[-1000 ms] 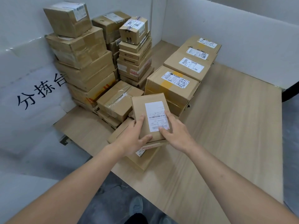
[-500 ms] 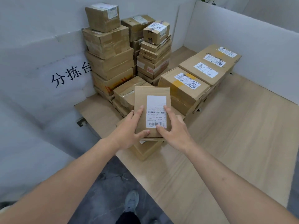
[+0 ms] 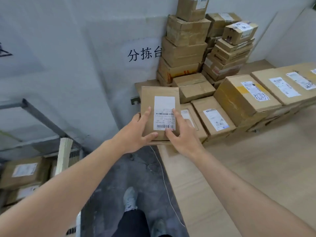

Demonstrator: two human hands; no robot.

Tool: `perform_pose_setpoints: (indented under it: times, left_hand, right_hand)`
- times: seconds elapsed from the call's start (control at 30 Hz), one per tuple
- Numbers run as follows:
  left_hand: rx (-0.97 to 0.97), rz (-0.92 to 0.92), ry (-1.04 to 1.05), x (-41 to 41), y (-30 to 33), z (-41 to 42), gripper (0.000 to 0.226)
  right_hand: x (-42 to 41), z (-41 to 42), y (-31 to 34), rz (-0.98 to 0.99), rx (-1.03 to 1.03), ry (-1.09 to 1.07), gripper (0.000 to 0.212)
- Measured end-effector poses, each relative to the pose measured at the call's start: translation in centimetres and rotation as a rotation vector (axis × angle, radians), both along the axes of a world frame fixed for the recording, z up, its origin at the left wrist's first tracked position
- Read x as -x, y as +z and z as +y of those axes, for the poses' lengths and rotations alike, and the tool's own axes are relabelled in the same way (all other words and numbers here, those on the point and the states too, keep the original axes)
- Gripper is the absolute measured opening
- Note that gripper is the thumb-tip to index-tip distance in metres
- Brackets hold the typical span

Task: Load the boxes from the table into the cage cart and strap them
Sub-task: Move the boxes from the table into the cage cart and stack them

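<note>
— Two stacks of boxes [image 3: 186,48] rise beyond the hands, on the table [image 3: 256,168]?
— Yes, with flat labelled boxes [image 3: 246,96] lying to the right of the right hand. Cage cart [image 3: 34,113], left of the left hand, holds boxes.
— And the small box [image 3: 159,94]?
— Off the table, gripped at both sides: left hand [image 3: 135,132] thumb on top, right hand [image 3: 183,135] fingers across its label [image 3: 164,106].

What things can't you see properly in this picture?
- Head view: print on the held box's label is too small and blurred to read.
- Underside of that box: hidden by the left hand and right hand.
- Cage cart: cut off by the left edge, blurred.
- Tall box stack: top cut off by the frame.
</note>
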State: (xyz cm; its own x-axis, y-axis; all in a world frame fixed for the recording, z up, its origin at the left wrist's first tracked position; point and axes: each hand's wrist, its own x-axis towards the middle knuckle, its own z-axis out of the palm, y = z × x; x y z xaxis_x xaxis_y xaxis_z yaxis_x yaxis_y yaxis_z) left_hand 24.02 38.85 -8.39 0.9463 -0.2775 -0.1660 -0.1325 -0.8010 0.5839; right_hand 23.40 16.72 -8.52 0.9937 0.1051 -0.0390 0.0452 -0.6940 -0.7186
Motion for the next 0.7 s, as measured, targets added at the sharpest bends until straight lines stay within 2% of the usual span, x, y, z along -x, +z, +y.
perform_pose_setpoints:
  times: [0.3,0.7]
  left_hand:
    - [-0.103,0.066,0.295,6.8,-0.9,10.2,0.102]
    - [-0.030,0.144,0.590,16.8,-3.3,26.4,0.104]
  right_hand:
    - [0.7,11.3,-0.4,0.045,0.081,0.334,0.073]
    - [5.1,30.2,-2.7,0.122,0.146,0.638,0.073]
